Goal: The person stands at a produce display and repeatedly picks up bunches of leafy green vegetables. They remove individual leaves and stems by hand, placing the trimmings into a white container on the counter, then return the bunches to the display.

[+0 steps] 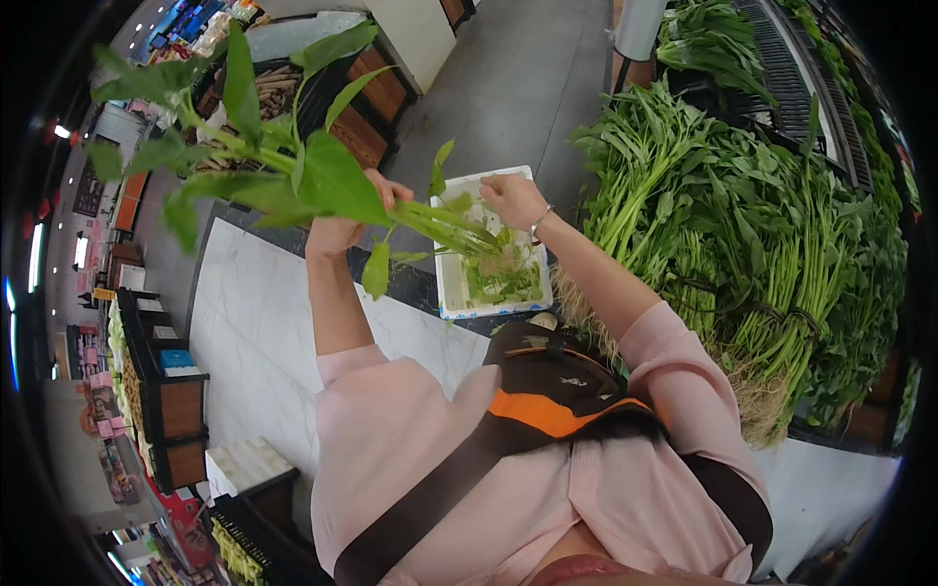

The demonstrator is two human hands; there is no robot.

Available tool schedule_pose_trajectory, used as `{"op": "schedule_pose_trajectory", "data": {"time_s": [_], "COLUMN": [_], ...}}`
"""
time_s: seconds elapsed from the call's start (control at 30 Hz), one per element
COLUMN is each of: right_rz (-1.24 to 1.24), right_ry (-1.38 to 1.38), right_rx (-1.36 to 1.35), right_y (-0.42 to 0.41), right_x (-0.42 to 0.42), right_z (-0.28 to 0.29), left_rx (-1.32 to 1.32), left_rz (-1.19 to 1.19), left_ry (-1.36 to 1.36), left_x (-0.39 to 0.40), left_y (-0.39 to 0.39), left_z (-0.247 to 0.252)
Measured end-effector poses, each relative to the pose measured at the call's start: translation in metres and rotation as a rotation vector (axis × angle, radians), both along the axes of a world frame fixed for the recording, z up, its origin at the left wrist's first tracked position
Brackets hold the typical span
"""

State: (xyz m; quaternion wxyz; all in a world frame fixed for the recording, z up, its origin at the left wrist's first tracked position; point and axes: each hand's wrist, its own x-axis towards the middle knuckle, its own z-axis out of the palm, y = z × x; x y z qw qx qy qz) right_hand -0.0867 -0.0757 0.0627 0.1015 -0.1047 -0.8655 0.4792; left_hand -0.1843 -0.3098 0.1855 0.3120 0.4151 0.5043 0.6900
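My left hand (366, 205) grips a bunch of leafy water spinach (344, 176) by its stems. Its broad leaves spread to the upper left, and the thin stem ends with pale roots point right, over a white foam box (445, 282). Beside those stem ends my right hand (515, 200) hangs above the box's far right side, fingers curled inward; whether it pinches anything is hidden. Inside the box lie loose green leaves (506, 286) and root scraps. A metal bracelet circles my right wrist.
Large bundles of rooted leafy greens (703, 220) are heaped on the right, against a black slatted display rack (791, 73). Wooden produce bins (363, 110) stand ahead on the left. Farther left is a produce stand (183, 403) near a white foam carton (245, 463).
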Motion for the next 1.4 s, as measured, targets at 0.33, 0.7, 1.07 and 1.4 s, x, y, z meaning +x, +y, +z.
{"op": "schedule_pose_trajectory", "data": {"time_s": [0.33,0.7,1.07,1.4], "right_rz": [0.153,-0.109,0.191,0.070], "right_ry": [0.152,0.616,0.918,0.104], "right_rx": [-0.157,0.264,0.501,-0.120], "right_y": [-0.025,-0.029,-0.018,-0.054], "right_x": [0.040,0.006,0.023,0.027], "right_z": [-0.004,0.041,0.048,0.053], "left_rx": [-0.105,-0.230,-0.359,-0.234], "left_rz": [0.419,0.466,0.409,0.579], "left_ry": [-0.353,-0.395,-0.402,-0.427], "left_x": [-0.017,0.013,-0.002,0.001], "left_y": [0.028,0.078,0.060,0.051], "left_z": [-0.019,-0.040,-0.043,-0.037]}}
